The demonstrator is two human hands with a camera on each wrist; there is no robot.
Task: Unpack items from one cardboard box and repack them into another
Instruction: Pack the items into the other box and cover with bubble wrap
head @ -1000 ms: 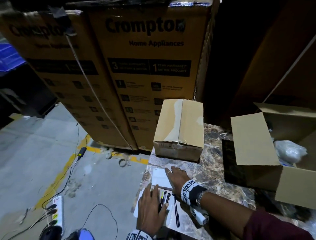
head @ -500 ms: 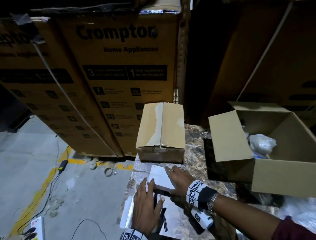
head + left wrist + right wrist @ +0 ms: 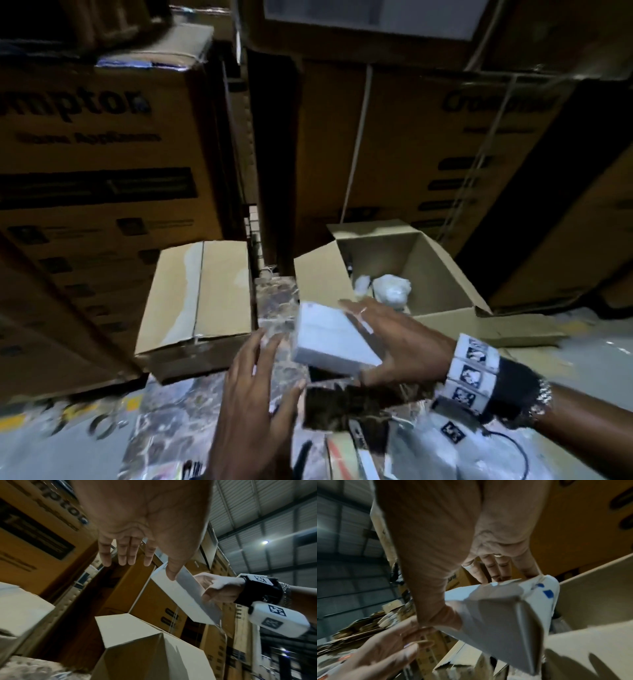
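— What is the right hand point(image 3: 394, 342) gripping?
— A white box point(image 3: 332, 339), above the table, near the open carton point(image 3: 442, 270). The left hand point(image 3: 253, 404) is spreading, empty.
— Writing?
— "Crompton" is showing on big cartons point(image 3: 85, 164).

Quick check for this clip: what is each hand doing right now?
Left hand: open, fingers straight, holding nothing.
Right hand: grips the small white rectangular cardboard box, lifted off the table.
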